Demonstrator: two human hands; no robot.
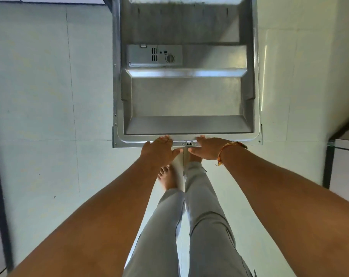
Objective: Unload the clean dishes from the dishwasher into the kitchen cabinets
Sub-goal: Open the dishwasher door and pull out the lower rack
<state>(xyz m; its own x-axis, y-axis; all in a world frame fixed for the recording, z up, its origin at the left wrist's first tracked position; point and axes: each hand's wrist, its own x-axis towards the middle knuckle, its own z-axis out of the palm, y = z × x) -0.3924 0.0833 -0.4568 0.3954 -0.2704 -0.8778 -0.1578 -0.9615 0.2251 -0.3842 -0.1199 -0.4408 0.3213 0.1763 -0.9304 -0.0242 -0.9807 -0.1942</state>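
Near edge of dishwasher door (pixel 186 96) under left hand (pixel 158 150) and right hand (pixel 207 147)

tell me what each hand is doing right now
Left hand: open, fingers resting on the front edge of the dishwasher door.
Right hand: open, resting on the same edge.

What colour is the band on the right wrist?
The thread band is orange with some yellow, tassel hanging; the head view shows it best.
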